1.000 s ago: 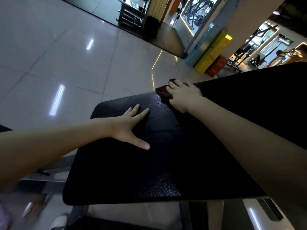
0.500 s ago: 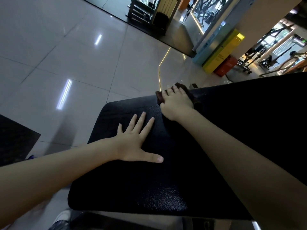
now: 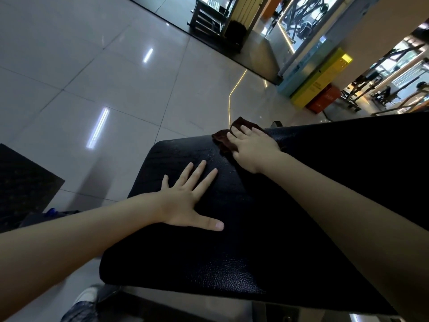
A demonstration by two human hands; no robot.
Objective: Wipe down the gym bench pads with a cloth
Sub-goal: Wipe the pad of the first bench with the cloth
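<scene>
Pale glossy floor tiles [image 3: 116, 77] fill the upper left of the head view, with strip lights mirrored in them, and gym machines show dimly at the far right behind a yellow box [image 3: 320, 82] and a red box [image 3: 325, 99] that stand side by side against a wall. Nearer the camera, a black textured bench pad [image 3: 232, 263] runs across the lower middle, and a second pad [image 3: 371, 159] of the same black material lies along its right side. The left hand [image 3: 185, 201] rests palm down on the bench pad near its left edge, its fingers [image 3: 197, 175] straight and spread and the thumb stretched out toward the right; it holds nothing. The right hand [image 3: 253, 149] lies flat at the far edge of the bench pad, on top of a dark brown cloth [image 3: 222, 138]. Its fingers [image 3: 247, 131] are laid out over the cloth and press it to the surface rather than curling round it. Cloth edges stick out beyond the fingertips and to the left of the hand, and part of it hangs past the pad's far edge. Both bare forearms reach in from the lower corners. A dark mat [image 3: 21, 182] lies on the floor at the left, and a shoe [image 3: 86, 296] shows under the bench at the bottom.
</scene>
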